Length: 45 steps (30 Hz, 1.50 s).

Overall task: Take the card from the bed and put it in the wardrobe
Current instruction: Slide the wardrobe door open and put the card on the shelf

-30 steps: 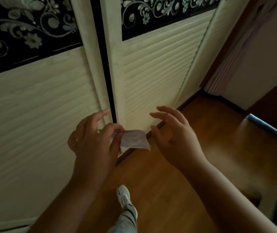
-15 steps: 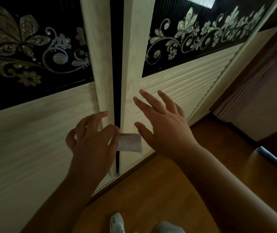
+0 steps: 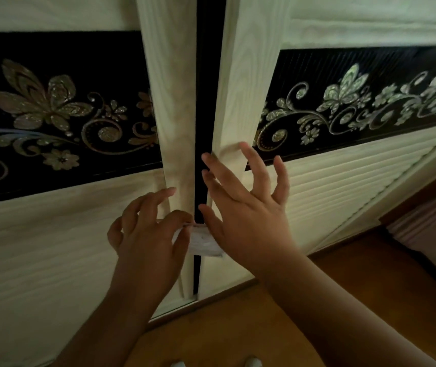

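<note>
White paper is what you've got pinched in your left hand (image 3: 151, 234), so that's the card (image 3: 203, 242), a pale slip with faint marks on it, gripped between thumb and fingers with the index finger sticking out toward the door stile. About half the card pokes out to the right of your thumb, and its far edge slips behind your right hand (image 3: 248, 210), so you can't see that end. Your right hand is open, fingers spread wide and holding nothing, with the fingertips (image 3: 207, 156) up at the dark gap (image 3: 203, 102) between the two doors; whether they actually touch the edge of the right door (image 3: 344, 197) is hard to tell from this angle. The card sits right in front of that gap, low down, just beside the left door (image 3: 39, 247), still outside the wardrobe (image 3: 240, 75). Both doors are cream wood-grain panels, ribbed on the right one, and each has a black band (image 3: 52, 115) across it with glittery flower and butterfly scrolls. The gap itself is just a narrow black slot, nothing visible inside. Below the doors you've got orange-brown wooden floor (image 3: 225, 327), and the tips of your pale shoes (image 3: 252, 362) peek in at the very bottom edge. Off to the right there's a bit of pinkish curtain (image 3: 431, 234).
</note>
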### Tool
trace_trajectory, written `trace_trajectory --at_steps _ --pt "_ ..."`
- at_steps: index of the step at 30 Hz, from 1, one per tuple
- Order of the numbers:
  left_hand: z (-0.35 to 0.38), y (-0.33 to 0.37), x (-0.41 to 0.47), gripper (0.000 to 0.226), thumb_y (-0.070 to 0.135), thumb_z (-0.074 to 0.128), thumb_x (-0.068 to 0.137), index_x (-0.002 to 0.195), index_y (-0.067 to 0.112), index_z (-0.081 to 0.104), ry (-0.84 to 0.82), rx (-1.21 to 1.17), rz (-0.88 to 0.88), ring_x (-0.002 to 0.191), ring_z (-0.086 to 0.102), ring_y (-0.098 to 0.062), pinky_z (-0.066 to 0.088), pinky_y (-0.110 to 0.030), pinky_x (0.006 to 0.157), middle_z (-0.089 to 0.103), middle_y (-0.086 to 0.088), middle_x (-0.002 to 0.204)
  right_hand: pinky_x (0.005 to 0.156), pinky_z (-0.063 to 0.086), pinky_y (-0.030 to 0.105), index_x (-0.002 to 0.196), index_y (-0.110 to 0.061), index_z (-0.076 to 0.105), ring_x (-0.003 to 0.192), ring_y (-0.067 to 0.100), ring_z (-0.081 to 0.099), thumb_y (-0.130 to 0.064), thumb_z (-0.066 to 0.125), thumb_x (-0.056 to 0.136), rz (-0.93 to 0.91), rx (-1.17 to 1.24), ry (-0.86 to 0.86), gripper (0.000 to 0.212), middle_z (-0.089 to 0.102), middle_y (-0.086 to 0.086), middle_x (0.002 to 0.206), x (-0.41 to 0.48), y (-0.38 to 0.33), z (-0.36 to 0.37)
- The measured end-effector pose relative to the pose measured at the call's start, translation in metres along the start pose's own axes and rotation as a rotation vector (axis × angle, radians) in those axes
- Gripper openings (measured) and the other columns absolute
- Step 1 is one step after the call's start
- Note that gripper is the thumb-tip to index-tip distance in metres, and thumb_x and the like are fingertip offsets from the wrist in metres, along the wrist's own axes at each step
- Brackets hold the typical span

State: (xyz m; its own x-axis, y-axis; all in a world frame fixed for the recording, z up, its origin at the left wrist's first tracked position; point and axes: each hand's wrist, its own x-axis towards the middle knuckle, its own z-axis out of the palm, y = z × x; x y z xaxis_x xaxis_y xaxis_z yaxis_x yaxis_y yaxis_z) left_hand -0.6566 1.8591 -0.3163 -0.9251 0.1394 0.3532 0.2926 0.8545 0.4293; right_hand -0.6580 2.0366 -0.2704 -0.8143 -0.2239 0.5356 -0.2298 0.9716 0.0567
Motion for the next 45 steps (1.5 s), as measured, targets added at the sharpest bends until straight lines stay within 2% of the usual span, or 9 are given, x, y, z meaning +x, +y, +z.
trace_trajectory --at_steps 3,9,16,25,29,34,39,42,45 --pt "0.003 0.004 0.002 0.018 0.033 0.063 0.084 0.097 0.034 0.076 0.013 0.037 -0.008 0.138 0.037 -0.029 0.031 -0.058 0.100 0.052 0.002 0.149 0.121 0.011 0.066 0.136 -0.024 0.065 0.154 0.034 0.026 -0.048 0.058 0.095 -0.018 0.016 0.060 0.048 0.045 -0.014 0.159 -0.001 0.006 0.006" --pt "0.006 0.004 0.006 0.014 0.034 0.066 0.087 0.098 0.036 0.075 0.016 0.039 -0.045 0.140 0.036 -0.031 0.031 -0.061 0.100 0.050 0.003 0.151 0.123 0.004 0.064 0.139 -0.024 0.064 0.157 0.030 0.016 -0.061 0.047 0.098 -0.007 -0.016 0.039 0.058 0.042 -0.017 0.161 -0.002 0.013 0.011" --pt "0.008 0.009 0.012 0.013 0.028 0.075 0.085 0.096 0.034 0.075 -0.003 0.024 -0.041 0.141 0.034 -0.030 0.030 -0.061 0.100 0.048 0.003 0.151 0.120 0.010 0.069 0.139 -0.022 0.065 0.156 0.031 0.021 -0.064 0.048 0.097 0.032 -0.053 0.048 0.061 0.044 -0.016 0.160 -0.003 0.026 0.014" --pt "0.017 0.033 0.012 0.013 0.027 0.077 0.084 0.096 0.031 0.075 -0.032 0.026 0.033 0.141 0.032 -0.032 0.028 -0.061 0.101 0.049 0.001 0.150 0.121 0.006 0.067 0.148 -0.022 0.055 0.159 0.030 0.005 -0.071 0.035 0.098 0.120 -0.081 -0.046 0.073 0.034 -0.017 0.165 -0.011 0.062 0.005" --pt "0.021 0.046 0.016 0.010 0.032 0.068 0.086 0.094 0.033 0.074 -0.034 0.019 0.071 0.140 0.034 -0.030 0.030 -0.061 0.100 0.050 0.002 0.149 0.121 0.005 0.066 0.146 -0.023 0.057 0.160 0.030 0.004 -0.070 0.034 0.099 0.156 -0.082 -0.075 0.071 0.032 -0.017 0.166 -0.013 0.082 0.001" --pt "0.029 0.070 0.025 0.011 0.027 0.077 0.083 0.092 0.033 0.074 -0.062 0.001 0.098 0.138 0.035 -0.029 0.029 -0.059 0.100 0.051 0.002 0.147 0.121 -0.001 0.066 0.151 -0.028 0.049 0.160 0.027 -0.007 -0.069 0.028 0.100 0.207 -0.101 -0.141 0.069 0.020 -0.019 0.170 -0.015 0.111 -0.002" --pt "0.042 0.097 0.036 0.013 0.027 0.079 0.082 0.091 0.034 0.073 -0.077 -0.019 0.134 0.137 0.035 -0.028 0.029 -0.058 0.100 0.050 0.004 0.146 0.119 -0.002 0.069 0.154 -0.030 0.045 0.159 0.027 -0.014 -0.078 0.022 0.096 0.255 -0.092 -0.175 0.078 0.013 -0.022 0.170 -0.016 0.140 -0.002" --pt "0.050 0.112 0.041 0.014 0.027 0.079 0.082 0.092 0.034 0.073 -0.099 -0.029 0.140 0.137 0.037 -0.028 0.032 -0.061 0.097 0.049 0.005 0.147 0.119 -0.002 0.070 0.152 -0.030 0.048 0.159 0.030 -0.011 -0.078 0.023 0.095 0.277 -0.078 -0.158 0.078 0.016 -0.023 0.170 -0.018 0.161 -0.003" --pt "0.060 0.128 0.045 0.008 0.031 0.071 0.085 0.092 0.034 0.072 -0.079 -0.051 0.162 0.136 0.036 -0.026 0.033 -0.061 0.096 0.049 0.005 0.147 0.119 0.000 0.070 0.149 -0.034 0.052 0.159 0.037 0.003 -0.077 0.026 0.096 0.291 -0.069 -0.165 0.073 0.019 -0.024 0.168 -0.021 0.184 -0.003"
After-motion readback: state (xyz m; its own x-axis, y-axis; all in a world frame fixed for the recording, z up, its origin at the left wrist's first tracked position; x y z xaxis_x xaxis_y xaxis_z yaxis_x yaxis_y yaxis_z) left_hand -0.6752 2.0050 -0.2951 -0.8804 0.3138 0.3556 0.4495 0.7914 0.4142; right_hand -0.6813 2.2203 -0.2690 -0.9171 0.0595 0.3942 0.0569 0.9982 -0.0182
